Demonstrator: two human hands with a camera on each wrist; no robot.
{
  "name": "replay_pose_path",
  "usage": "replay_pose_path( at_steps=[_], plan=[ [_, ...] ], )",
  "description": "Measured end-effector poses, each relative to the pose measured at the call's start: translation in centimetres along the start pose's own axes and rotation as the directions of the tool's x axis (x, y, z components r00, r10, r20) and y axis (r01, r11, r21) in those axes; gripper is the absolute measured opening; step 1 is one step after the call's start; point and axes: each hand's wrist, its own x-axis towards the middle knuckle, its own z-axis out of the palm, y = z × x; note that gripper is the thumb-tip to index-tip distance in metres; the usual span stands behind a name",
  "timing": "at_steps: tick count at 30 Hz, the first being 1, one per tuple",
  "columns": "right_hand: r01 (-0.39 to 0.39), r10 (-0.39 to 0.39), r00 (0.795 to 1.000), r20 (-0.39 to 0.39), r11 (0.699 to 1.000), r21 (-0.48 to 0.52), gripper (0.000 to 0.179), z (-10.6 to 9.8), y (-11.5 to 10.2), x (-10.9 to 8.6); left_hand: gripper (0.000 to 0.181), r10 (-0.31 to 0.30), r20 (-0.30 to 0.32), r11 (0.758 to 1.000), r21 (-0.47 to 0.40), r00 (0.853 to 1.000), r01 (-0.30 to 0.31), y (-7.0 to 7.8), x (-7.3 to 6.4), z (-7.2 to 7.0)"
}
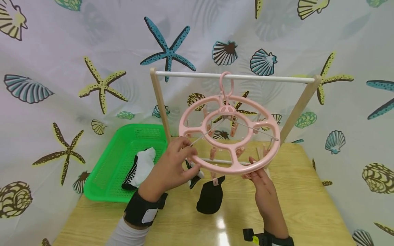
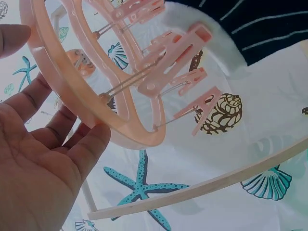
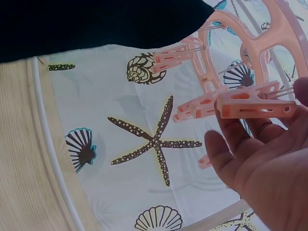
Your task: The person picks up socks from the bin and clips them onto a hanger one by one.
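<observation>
A round pink drying hanger hangs by its hook from a white rail, its ring tilted toward me. My left hand grips the ring's near left rim, fingers behind it in the left wrist view. At the near right rim, my right hand pinches a pink clothespin, fingers beneath it and the thumb partly cut off by the frame edge. A black sock dangles from another clothespin. Beside my left hand hangs a dark sock with white lines and a white cuff, mostly hidden in the head view.
On the left, a green basket holds a white sock and a black sock with checks. The rail rests on wooden posts standing on the wooden table. Behind is a curtain printed with shells and starfish.
</observation>
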Motion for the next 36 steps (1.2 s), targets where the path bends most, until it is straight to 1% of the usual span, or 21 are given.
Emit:
replay_pose_path(
  at_steps=[3,5,8,13,15,16,18,19,20,22,25,27,30,33,36],
  plan=[
    [0.073,-0.073,0.997,0.012,0.997,0.021,0.044,0.1,0.3,-0.2,0.018,-0.020,0.017,1.000,0.000,1.000,0.020,-0.3,-0.2,-0.1],
    [0.099,-0.100,0.995,0.016,0.994,0.038,0.045,0.2,0.4,-0.4,0.018,-0.036,0.026,0.999,0.004,0.999,0.036,-0.4,-0.3,-0.1],
    [0.113,-0.115,0.993,0.026,0.992,0.057,0.045,0.4,0.5,-0.5,0.019,-0.048,0.032,0.999,0.008,0.998,0.048,-0.5,-0.5,0.0],
    [0.129,-0.131,0.991,0.035,0.990,0.055,0.043,0.6,0.6,-0.8,0.019,-0.042,0.024,0.999,-0.007,0.999,0.042,-0.7,-0.5,-0.1],
    [0.109,-0.111,0.993,0.026,0.992,0.058,0.039,0.7,0.6,-0.9,0.018,-0.041,0.021,0.999,-0.014,0.999,0.041,-0.8,-0.5,-0.2],
    [0.086,-0.087,0.996,0.011,0.994,0.061,0.036,0.8,0.6,-0.9,0.019,-0.041,0.022,0.999,-0.017,0.999,0.041,-0.9,-0.4,-0.3],
    [0.030,-0.027,0.999,-0.032,0.996,0.081,0.029,1.0,0.6,-1.0,0.019,-0.040,0.028,0.999,-0.024,0.999,0.041,-1.0,-0.4,-0.3],
    [0.001,0.005,0.998,-0.065,0.996,0.095,0.025,1.2,0.6,-1.0,0.020,-0.041,0.033,0.999,-0.026,0.999,0.041,-1.1,-0.4,-0.4],
    [-0.023,0.035,0.994,-0.103,0.994,0.110,0.023,1.3,0.6,-1.1,0.020,-0.041,0.038,0.999,-0.029,0.998,0.042,-1.1,-0.5,-0.4],
    [-0.072,0.092,0.981,-0.169,0.990,0.120,0.024,1.5,0.4,-1.1,0.020,-0.038,0.044,0.998,-0.040,0.998,0.039,-1.2,-0.5,-0.4],
    [-0.126,0.144,0.964,-0.224,0.988,0.093,0.028,1.5,0.2,-1.0,0.020,-0.026,0.042,0.998,-0.055,0.999,0.028,-1.3,-0.5,-0.4],
    [-0.162,0.173,0.956,-0.236,0.985,0.064,0.028,1.5,0.0,-1.0,0.020,-0.016,0.039,0.998,-0.067,0.999,0.019,-1.4,-0.3,-0.4],
    [-0.196,0.197,0.952,-0.233,0.980,0.030,0.024,1.4,-0.2,-0.8,0.021,-0.006,0.039,0.998,-0.066,0.999,0.009,-1.5,-0.1,-0.4],
    [-0.198,0.200,0.957,-0.208,0.980,0.032,0.020,1.3,-0.3,-0.7,0.021,-0.013,0.043,0.998,-0.062,0.999,0.016,-1.6,0.0,-0.5],
    [-0.167,0.173,0.969,-0.176,0.985,0.050,0.021,1.3,-0.3,-0.6,0.021,-0.026,0.050,0.998,-0.057,0.998,0.029,-1.6,0.0,-0.5]
  ],
)
